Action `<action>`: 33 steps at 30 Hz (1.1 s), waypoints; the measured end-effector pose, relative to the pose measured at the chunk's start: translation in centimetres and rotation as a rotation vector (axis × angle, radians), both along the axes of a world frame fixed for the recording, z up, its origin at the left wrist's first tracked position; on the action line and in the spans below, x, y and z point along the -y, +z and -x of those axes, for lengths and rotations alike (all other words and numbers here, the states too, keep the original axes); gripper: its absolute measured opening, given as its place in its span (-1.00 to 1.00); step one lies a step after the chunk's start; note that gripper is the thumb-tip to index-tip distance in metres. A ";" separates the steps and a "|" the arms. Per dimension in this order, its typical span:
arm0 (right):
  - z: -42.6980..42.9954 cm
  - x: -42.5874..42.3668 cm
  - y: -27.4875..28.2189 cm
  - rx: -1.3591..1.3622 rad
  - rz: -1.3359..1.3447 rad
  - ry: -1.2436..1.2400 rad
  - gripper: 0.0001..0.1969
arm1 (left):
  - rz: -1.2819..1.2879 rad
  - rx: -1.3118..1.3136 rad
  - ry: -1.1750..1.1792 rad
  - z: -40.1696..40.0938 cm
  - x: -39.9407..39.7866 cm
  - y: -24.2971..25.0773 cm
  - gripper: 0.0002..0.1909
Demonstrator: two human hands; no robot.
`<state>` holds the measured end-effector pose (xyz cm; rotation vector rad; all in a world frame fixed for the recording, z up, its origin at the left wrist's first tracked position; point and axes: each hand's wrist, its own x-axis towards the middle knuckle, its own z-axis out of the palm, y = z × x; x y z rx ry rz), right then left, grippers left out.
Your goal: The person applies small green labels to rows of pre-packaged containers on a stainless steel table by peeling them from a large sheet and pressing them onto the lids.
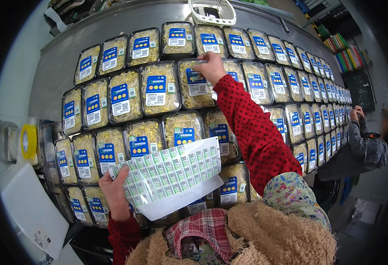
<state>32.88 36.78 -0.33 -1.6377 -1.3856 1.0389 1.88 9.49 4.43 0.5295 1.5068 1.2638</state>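
My left hand (116, 188) grips the left end of a sheet of small green-and-white stickers (170, 175) with printed codes, its white backing paper hanging below. The sheet is tilted over the nearer rows of packs. My right hand (208, 68) reaches forward to a film-covered tray of bean sprouts (194, 96) with a blue-and-white label. Its thumb and fingers are bent close together at the top of that label; whether a sticker is between them cannot be told. To the left lies another sprout tray (160, 89), bearing a blue label and a small green-edged sticker.
Long rows of packed sprout trays (280, 82) cover much of the metal table (55, 66). A white plastic basket (212, 13) stands at the far edge. Yellow tape (29, 140) and a white box (31, 212) are at left. Another person (367, 145) stands at the right.
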 end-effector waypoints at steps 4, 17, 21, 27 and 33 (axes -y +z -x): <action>1.0 -1.9 -3.3 0.483 -0.208 0.004 -0.59 | -0.014 0.002 -0.017 2.4 0.8 -0.6 -0.90; 12.1 -1.0 -1.0 -0.091 0.084 0.080 -0.51 | 0.001 0.031 0.064 8.0 0.6 -0.3 -0.92; 12.6 -1.8 -3.0 0.053 0.006 0.062 -0.54 | -0.006 0.046 0.054 9.6 0.4 -0.1 -0.90; 14.6 -1.2 -2.9 0.877 -0.348 0.186 -0.64 | 0.039 -0.069 0.061 12.0 -0.1 0.1 -0.88; 20.7 10.5 4.4 0.033 -0.015 1.047 -0.46 | -0.028 -0.003 0.104 14.7 -0.3 -0.6 -0.89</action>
